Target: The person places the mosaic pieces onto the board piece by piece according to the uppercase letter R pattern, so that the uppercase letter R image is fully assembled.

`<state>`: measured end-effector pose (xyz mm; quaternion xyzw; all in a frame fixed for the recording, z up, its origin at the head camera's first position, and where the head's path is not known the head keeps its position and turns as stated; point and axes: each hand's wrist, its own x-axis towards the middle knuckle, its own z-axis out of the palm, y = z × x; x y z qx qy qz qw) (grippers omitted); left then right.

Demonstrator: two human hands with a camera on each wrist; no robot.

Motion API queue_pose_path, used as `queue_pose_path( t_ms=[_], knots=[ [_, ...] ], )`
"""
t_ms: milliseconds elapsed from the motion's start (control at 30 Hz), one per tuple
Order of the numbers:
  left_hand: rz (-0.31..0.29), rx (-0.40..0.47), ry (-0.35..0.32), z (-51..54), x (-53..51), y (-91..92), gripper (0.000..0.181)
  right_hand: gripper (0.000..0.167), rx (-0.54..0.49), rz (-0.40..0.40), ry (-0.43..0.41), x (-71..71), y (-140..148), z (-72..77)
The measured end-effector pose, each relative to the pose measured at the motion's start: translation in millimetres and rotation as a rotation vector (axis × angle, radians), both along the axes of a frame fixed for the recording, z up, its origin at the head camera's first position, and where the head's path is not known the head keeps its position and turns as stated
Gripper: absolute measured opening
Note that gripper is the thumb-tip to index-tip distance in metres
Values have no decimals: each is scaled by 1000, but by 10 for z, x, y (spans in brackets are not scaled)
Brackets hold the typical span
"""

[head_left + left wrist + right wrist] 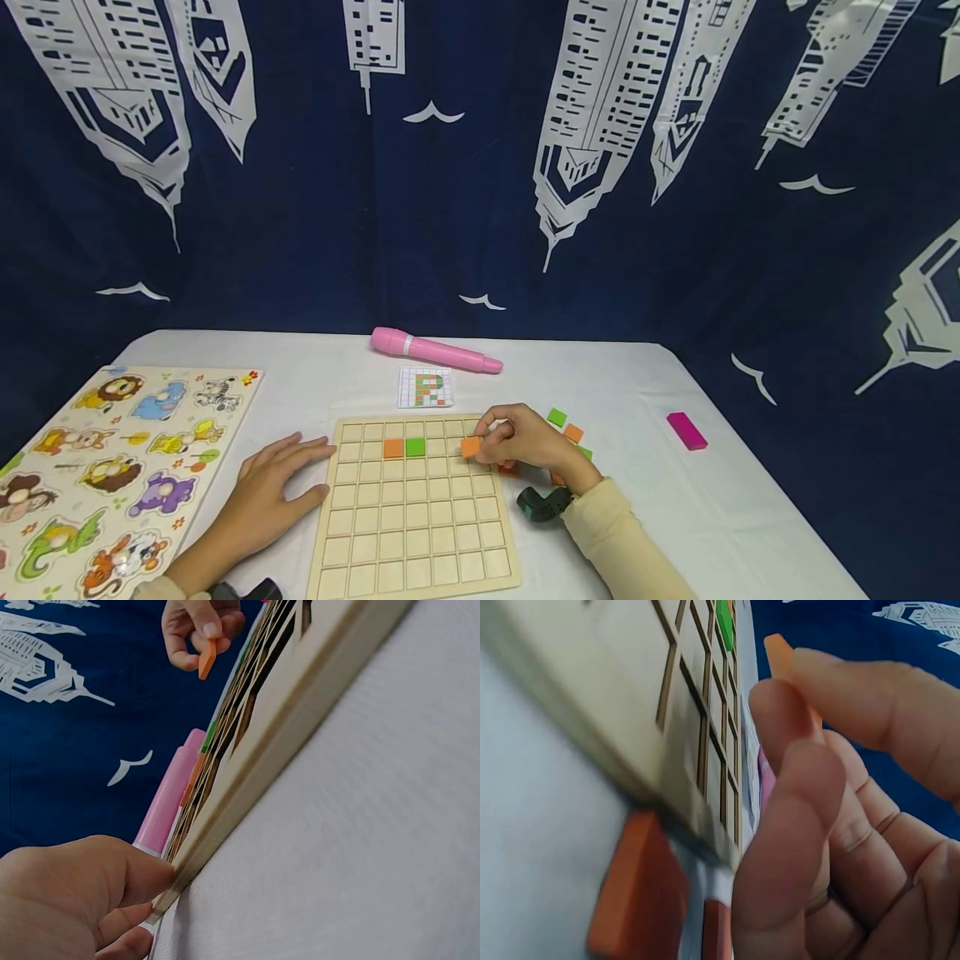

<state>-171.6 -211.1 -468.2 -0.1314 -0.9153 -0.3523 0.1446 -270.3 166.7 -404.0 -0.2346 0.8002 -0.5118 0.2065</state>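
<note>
My right hand pinches an orange square tile between thumb and fingers, above the upper right part of the wooden grid board. The same orange tile stands on edge in the fingers in the right wrist view. Set in one upper row of the board are an orange tile and, beside it, a green tile. My left hand touches the board's left edge with its fingertips and thumb, fingers fairly straight. In the left wrist view the thumb lies against the board's rim.
Loose green tiles and orange tiles lie right of the board, partly hidden by the right hand. Behind the board are a pattern card and a pink pen-like object. An animal puzzle board lies left, a magenta block right.
</note>
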Motion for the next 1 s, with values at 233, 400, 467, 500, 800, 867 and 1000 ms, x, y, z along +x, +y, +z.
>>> queue_pose_path(
  t_ms=[233, 400, 467, 500, 800, 867, 1000],
  knots=[
    [-3, -3, -2, 15, -2, 6, 46, 21, 18, -36, -7, -27, -168, 5],
    [-1, 3, -9, 20, 2, 13, 46, 20, 53, -50, 10, -51, -281, -2],
    [1, 4, -11, 21, 5, 16, 47, 20, 68, -51, 17, -50, -325, 4],
    [1, 4, -13, 21, 6, 18, 47, 20, 78, -53, 23, -46, -347, 11],
    [-2, -7, -12, 18, 7, 15, 46, 18, 144, -34, 105, -41, -494, 27],
    [-3, -10, -8, 19, 3, 15, 46, 18, 153, -35, 112, -48, -513, 27],
    [-3, -8, -7, 21, -4, 14, 46, 17, 157, -41, 103, -56, -542, 18]
  ],
)
